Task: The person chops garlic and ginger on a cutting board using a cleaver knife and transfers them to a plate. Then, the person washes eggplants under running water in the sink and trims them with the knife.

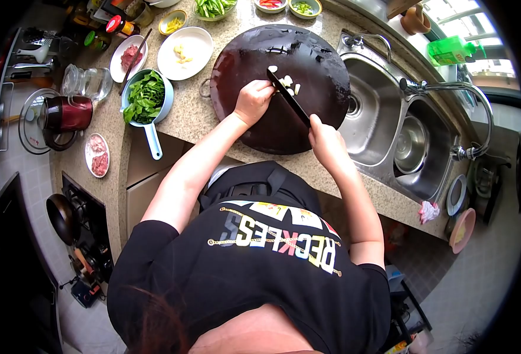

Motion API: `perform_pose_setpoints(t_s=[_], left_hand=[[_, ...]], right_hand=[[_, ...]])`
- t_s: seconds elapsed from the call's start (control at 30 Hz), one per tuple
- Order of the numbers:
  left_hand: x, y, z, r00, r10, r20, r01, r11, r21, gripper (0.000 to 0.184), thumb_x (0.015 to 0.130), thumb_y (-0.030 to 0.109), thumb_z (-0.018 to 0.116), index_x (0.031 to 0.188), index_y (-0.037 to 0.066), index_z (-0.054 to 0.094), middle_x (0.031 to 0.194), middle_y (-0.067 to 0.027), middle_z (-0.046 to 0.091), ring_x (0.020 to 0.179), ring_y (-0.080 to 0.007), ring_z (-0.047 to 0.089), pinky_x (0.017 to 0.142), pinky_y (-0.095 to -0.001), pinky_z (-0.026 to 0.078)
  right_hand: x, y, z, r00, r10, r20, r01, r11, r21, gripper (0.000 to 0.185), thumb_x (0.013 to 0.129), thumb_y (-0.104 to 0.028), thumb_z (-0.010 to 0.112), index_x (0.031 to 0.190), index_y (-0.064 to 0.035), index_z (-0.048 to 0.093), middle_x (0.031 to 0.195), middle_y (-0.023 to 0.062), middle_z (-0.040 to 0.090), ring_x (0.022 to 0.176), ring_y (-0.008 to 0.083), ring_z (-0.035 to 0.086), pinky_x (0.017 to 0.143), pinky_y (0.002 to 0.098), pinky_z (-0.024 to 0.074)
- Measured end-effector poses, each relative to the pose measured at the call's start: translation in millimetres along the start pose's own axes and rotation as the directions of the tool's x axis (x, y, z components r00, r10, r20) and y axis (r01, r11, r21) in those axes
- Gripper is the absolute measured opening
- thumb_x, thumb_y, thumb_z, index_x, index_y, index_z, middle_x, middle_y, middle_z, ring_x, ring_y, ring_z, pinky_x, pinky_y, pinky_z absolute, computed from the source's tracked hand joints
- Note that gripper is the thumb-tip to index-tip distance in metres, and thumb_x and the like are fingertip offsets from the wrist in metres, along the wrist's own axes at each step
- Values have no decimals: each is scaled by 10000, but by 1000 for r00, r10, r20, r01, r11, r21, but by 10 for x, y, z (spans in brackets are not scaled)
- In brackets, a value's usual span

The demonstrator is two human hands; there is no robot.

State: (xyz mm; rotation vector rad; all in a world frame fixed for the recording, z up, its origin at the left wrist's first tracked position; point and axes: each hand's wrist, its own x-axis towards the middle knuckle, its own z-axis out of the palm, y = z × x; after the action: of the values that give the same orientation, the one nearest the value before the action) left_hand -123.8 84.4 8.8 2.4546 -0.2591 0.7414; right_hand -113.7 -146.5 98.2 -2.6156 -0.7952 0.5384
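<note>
A large round dark cutting board [237,65] lies on the counter in front of me. My right hand [326,140] is wrapped around the handle end of a knife [291,101], whose dark blade slants up and left over the board. The fingers of my left hand [253,101] are bent and pressed together against the blade's left side. Whatever they pinch is mostly hidden. Small white pieces, apparently garlic [288,81], lie to the right of the blade, with another near its tip.
Left of the board stand a white plate [197,52] with yellowish pieces, a plate of meat [118,64] under chopsticks, and a blue-handled pot [167,106] of greens. Small bowls line the back. To the right is a double sink [371,141] with a metal bowl [411,144].
</note>
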Motion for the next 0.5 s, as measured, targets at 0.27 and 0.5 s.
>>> perform_pose_setpoints(t_s=[0.27, 0.5], left_hand=[[9, 40, -11, 999, -21, -41, 20, 999, -29, 109, 691, 15, 682, 788, 34, 637, 836, -96, 636, 775, -285, 622, 683, -365, 511], [-12, 3, 19, 998, -21, -55, 18, 999, -44, 114, 691, 25, 694, 789, 30, 638, 837, -99, 641, 779, -290, 625, 687, -365, 513]], right_hand=[[148, -22, 200, 996, -27, -80, 31, 998, 48, 117, 884, -105, 502, 942, -44, 421, 719, 225, 610, 724, 440, 610, 637, 542, 476], [-33, -6, -13, 999, -30, -33, 33, 996, 78, 123, 883, -107, 513, 935, -48, 418, 730, 228, 607, 730, 448, 601, 639, 547, 466]])
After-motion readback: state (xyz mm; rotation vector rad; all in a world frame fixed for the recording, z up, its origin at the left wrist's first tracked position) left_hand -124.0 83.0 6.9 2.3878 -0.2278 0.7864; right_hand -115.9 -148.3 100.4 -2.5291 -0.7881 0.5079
